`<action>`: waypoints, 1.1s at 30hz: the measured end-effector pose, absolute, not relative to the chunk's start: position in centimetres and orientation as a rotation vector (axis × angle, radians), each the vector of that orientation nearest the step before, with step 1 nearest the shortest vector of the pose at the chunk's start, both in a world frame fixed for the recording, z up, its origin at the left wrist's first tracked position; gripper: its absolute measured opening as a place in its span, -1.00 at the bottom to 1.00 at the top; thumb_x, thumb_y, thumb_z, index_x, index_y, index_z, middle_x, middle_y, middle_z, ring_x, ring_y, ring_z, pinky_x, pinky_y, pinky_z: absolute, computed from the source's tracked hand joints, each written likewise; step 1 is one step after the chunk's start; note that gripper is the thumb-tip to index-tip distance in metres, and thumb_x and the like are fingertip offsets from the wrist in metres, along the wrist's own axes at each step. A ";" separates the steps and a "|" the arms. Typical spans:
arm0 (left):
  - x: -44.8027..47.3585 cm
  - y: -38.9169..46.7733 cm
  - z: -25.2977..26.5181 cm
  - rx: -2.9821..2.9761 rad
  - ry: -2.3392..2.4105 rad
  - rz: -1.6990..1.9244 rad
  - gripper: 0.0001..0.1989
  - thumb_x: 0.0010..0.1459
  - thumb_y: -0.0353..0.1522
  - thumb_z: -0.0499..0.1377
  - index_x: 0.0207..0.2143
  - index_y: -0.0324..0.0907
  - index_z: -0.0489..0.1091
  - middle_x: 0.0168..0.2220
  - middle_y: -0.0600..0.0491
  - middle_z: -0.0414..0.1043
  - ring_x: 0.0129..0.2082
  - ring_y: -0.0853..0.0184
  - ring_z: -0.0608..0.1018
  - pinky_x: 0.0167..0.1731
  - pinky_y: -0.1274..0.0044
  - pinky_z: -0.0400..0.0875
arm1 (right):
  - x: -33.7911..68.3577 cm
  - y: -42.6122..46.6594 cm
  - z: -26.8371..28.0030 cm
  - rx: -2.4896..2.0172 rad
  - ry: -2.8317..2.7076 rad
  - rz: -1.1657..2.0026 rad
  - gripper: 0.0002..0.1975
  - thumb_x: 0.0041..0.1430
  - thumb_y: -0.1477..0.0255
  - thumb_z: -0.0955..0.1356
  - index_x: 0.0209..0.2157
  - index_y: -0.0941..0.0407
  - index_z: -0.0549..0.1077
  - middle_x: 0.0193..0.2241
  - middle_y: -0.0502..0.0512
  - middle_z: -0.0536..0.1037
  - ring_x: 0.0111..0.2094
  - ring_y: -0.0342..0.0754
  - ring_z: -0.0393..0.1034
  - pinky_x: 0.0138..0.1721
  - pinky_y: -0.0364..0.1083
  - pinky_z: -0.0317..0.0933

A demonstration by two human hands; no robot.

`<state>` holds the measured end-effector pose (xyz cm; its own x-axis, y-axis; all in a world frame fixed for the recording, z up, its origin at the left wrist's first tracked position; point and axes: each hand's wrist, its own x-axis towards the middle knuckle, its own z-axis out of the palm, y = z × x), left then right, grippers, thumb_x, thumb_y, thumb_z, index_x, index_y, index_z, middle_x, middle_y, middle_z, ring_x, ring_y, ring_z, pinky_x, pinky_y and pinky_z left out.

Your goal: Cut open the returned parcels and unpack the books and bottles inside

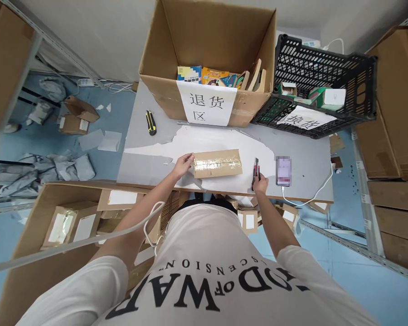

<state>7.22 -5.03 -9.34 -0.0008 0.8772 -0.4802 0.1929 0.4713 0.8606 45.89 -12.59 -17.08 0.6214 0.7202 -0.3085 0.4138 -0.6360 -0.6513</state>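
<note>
A small taped cardboard box lies flat on the table in front of me, with shiny clear tape along its top. My left hand grips the left end of this box, thumb and fingers at its edge. To the right of the box, my right hand is closed on a red and black utility knife, its tip pointing away from me. A charging phone lies just right of that hand. Further back on the left rests a yellow and black utility knife.
A large open carton with books stands at the table's back. Beside it, a black plastic crate holds small boxes. The white phone cable runs along the right edge. Below left is a big carton of parcels; shelving flanks both sides.
</note>
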 end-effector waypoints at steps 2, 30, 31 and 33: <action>7.4 -5.0 -9.3 0.938 1.464 0.712 -0.36 0.07 0.03 0.15 0.11 -0.14 0.33 0.14 -0.12 0.33 0.12 0.09 0.38 -0.06 0.30 0.44 | 46.0 -12.3 -16.8 -2.282 -0.848 0.785 -0.65 0.01 0.40 0.28 -0.14 0.17 0.46 -0.22 0.22 0.46 -0.01 0.10 0.29 0.17 0.10 0.04; 9.1 -14.5 -8.8 0.757 1.407 0.815 -0.44 -0.12 0.01 0.32 -0.19 -0.21 0.41 -0.15 -0.05 0.51 -0.30 0.33 0.57 -0.17 0.44 0.47 | 36.9 1.0 -10.8 -1.424 -0.554 1.492 -0.83 0.18 0.30 0.34 -0.35 0.05 0.26 -0.51 -0.14 0.45 -0.54 -0.22 0.37 -0.49 -0.20 0.33; 9.5 -15.2 -8.8 0.748 1.421 0.812 -0.44 -0.12 0.01 0.32 -0.20 -0.21 0.41 -0.16 -0.05 0.52 -0.32 0.33 0.57 -0.19 0.45 0.47 | 36.4 1.7 -11.1 -1.442 -0.582 1.502 -0.81 0.17 0.28 0.35 -0.35 0.05 0.26 -0.51 -0.15 0.44 -0.54 -0.22 0.36 -0.50 -0.21 0.32; 10.2 -16.0 -8.8 0.727 1.429 0.811 -0.44 -0.13 0.00 0.33 -0.20 -0.21 0.41 -0.20 -0.04 0.54 -0.34 0.31 0.58 -0.22 0.44 0.47 | 35.7 2.4 -11.6 -1.475 -0.623 1.514 -0.79 0.15 0.26 0.36 -0.34 0.05 0.25 -0.52 -0.15 0.42 -0.54 -0.22 0.34 -0.51 -0.21 0.30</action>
